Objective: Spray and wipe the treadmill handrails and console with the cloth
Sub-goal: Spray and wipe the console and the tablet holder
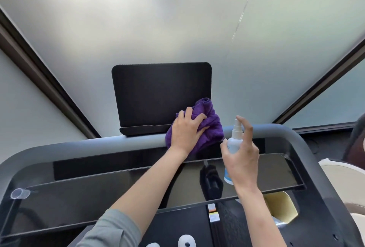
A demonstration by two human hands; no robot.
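Note:
A bunched purple cloth [210, 126] lies against the lower right corner of the black console screen [158, 96] and over the grey front handrail [98, 146]. My left hand [186, 130] presses on the cloth with fingers spread. Just to the right, my right hand [242, 156] grips a small white spray bottle [235, 140], held upright with the forefinger raised over its nozzle. The glossy black console panel [98, 189] stretches below both arms.
The handrail curves down on the right side [308, 158]. A frosted window [177, 19] with dark frames fills the background. A cream seat [343, 179] stands at the right. A cardboard box [280, 207] sits under the panel.

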